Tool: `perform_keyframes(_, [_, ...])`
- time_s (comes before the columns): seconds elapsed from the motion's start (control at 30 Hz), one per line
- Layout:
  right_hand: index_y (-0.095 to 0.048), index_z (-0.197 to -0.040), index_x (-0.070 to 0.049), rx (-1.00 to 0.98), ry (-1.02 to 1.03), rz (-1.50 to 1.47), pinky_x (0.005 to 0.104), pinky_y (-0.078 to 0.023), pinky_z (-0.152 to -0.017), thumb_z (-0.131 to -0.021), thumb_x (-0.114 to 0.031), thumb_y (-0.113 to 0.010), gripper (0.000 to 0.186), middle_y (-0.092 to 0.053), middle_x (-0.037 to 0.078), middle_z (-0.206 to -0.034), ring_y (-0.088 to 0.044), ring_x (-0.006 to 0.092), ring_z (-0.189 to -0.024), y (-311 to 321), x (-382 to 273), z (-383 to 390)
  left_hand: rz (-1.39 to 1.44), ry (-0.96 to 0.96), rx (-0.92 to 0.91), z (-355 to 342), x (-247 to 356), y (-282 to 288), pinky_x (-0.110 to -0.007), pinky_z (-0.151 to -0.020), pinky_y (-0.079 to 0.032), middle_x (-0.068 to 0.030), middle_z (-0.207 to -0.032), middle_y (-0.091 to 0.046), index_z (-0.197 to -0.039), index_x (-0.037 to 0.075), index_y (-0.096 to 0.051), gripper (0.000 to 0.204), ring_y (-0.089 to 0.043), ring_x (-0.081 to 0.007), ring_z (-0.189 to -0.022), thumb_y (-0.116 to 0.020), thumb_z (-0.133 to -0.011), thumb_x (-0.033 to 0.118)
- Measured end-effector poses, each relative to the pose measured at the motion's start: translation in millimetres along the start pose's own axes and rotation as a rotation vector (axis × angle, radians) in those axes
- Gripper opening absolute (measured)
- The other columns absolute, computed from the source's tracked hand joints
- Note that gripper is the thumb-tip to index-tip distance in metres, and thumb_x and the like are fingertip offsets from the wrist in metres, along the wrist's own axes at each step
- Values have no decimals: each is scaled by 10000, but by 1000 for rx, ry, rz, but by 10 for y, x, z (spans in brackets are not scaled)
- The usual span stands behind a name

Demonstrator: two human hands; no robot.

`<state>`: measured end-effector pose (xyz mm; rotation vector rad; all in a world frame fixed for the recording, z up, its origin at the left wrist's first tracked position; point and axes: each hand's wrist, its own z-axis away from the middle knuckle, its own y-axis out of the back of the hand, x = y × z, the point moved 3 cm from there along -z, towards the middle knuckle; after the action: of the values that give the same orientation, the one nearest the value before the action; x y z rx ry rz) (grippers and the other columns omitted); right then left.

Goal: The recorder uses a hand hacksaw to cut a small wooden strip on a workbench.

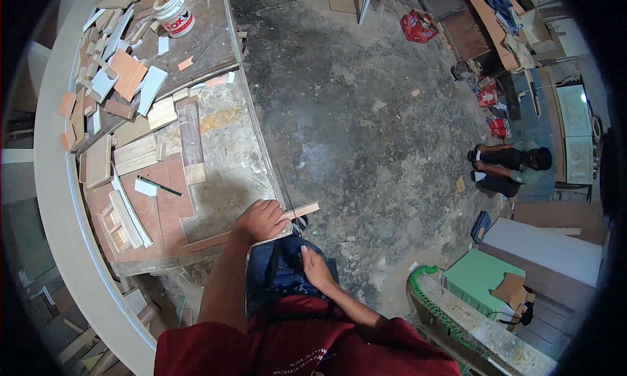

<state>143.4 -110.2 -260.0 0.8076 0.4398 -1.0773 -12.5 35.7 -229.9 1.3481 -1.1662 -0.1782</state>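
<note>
At the lower centre of the frame, the person's right hand (317,269) hangs before dark blue trousers (274,271), fingers partly curled; whether it grips anything cannot be told. Near the centre, the left hand (261,219) is clasped over 1 wooden strip (305,210) at the corner of the workbench (228,203). The strip is slim, straight-edged and pale tan with a pinkish cast, its bare end jutting past the bench edge. A thin dark line crosses it close to the fingers. At left lies 1 dark pencil-like stick (160,185); at upper left, mixed offcuts (128,73) and 1 white tub (175,16). At right sits 1 other person (519,170).
</note>
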Motion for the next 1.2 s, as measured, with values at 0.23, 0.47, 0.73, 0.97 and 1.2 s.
perform_keyframes(0.23, [-534, -925, 34, 30, 17, -98, 478, -426, -718, -985, -367, -332, 453, -559, 309, -855, -514, 490, -912, -12, -201, -174, -54, -24, 9, 15, -7, -45, -364, -681, -441, -118, -778, -533, -845, -5, -573, 130, -548, -271, -739, -611, -750, 75])
perform_keyframes(0.47, [-538, -939, 33, 58, 39, -57, 495, -424, -715, -986, -358, -319, 450, -568, 309, -863, -515, 494, -900, -109, -277, -354, 18, 33, 37, 2, -18, -1, -366, -697, -451, -125, -790, -538, -904, -6, -571, 177, -561, -279, -761, -602, -741, 55])
perform_keyframes(0.73, [-550, -983, 22, 47, -14, 23, 542, -408, -716, -980, -339, -334, 421, -565, 310, -904, -515, 486, -915, -1, -133, 136, -35, 45, 13, 52, -51, -35, -352, -677, -439, -91, -752, -500, -786, 39, -545, 122, -538, -247, -733, -608, -753, 139])
perform_keyframes(0.97, [-555, -970, 4, 113, 80, 229, 566, -430, -708, -979, -309, -336, 382, -595, 284, -882, -545, 496, -811, -44, 207, 188, -41, 2, 13, -13, -5, -14, -360, -672, -435, -94, -742, -499, -766, 53, -540, 163, -537, -255, -722, -631, -752, 189])
perform_keyframes(1.2, [-549, -995, 15, 49, 149, 175, 555, -433, -690, -968, -321, -371, 381, -583, 303, -848, -546, 484, -827, 28, 27, -109, -61, -31, 67, 1, 27, 30, -350, -669, -439, -95, -739, -515, -773, 35, -546, 259, -547, -254, -709, -695, -722, 240])
